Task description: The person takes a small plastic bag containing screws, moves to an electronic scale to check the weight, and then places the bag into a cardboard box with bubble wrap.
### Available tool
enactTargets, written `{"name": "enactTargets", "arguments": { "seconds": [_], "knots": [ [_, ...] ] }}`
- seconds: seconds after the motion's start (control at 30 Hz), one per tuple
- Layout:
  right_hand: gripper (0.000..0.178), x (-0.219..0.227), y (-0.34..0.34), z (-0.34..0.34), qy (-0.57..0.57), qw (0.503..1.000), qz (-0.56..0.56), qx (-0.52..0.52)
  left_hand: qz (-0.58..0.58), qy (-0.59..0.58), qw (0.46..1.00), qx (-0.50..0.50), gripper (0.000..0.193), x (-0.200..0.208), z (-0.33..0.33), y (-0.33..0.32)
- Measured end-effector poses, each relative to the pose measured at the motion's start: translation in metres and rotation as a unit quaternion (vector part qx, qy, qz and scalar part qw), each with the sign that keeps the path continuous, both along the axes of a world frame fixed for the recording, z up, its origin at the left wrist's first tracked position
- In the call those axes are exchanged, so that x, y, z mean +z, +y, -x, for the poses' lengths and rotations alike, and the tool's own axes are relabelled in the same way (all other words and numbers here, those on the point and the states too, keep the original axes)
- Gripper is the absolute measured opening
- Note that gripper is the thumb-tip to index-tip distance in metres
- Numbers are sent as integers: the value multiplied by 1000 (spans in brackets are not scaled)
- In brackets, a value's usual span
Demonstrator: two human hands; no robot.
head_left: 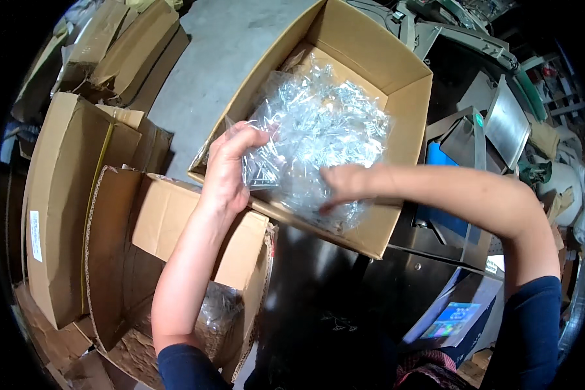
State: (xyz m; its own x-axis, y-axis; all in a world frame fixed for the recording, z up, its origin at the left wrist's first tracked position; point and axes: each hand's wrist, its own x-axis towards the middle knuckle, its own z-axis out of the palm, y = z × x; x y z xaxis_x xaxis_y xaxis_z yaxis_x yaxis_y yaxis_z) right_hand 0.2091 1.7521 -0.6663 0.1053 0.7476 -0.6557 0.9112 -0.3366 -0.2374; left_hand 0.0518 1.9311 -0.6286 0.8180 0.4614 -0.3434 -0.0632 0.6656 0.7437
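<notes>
A large open cardboard box (370, 45) holds a heap of clear plastic bags (331, 123) filled with small shiny metal pieces, perhaps screws or pins. At the box's near left edge, my left hand (227, 162) is closed on one clear bag of metal pieces (263, 166), thumb pressed on top. My right hand (346, 183) reaches into the near part of the box from the right, touching or just above the bags. Motion smears its fingers, which point down, so whether they grip anything is unclear.
Left of my left forearm stands another open carton (120, 240) with a clear bag (220, 305) inside. Flattened and stacked cartons (58, 195) line the far left. A dark metal surface (305, 279) lies under the box's near side. Metal equipment (507, 123) crowds the right.
</notes>
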Motion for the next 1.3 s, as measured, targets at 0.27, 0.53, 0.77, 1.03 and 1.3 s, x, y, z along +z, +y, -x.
{"name": "enactTargets", "arguments": {
  "seconds": [0.27,0.53,0.77,1.03,1.3],
  "knots": [
    [13,41,27,-48,210,960,62,-173,-19,-61,996,-63,31,14,1,-8],
    [9,142,20,-79,344,913,-112,-191,38,-29,994,-101,48,13,1,0],
    [18,141,1,-84,528,771,-123,-334,127,-150,950,-242,87,16,8,10],
    [16,134,61,21,316,882,-277,-214,99,-82,954,-270,68,30,37,13],
    [19,126,68,40,570,788,-89,-214,-151,198,938,-242,52,94,115,31]
  ]
}}
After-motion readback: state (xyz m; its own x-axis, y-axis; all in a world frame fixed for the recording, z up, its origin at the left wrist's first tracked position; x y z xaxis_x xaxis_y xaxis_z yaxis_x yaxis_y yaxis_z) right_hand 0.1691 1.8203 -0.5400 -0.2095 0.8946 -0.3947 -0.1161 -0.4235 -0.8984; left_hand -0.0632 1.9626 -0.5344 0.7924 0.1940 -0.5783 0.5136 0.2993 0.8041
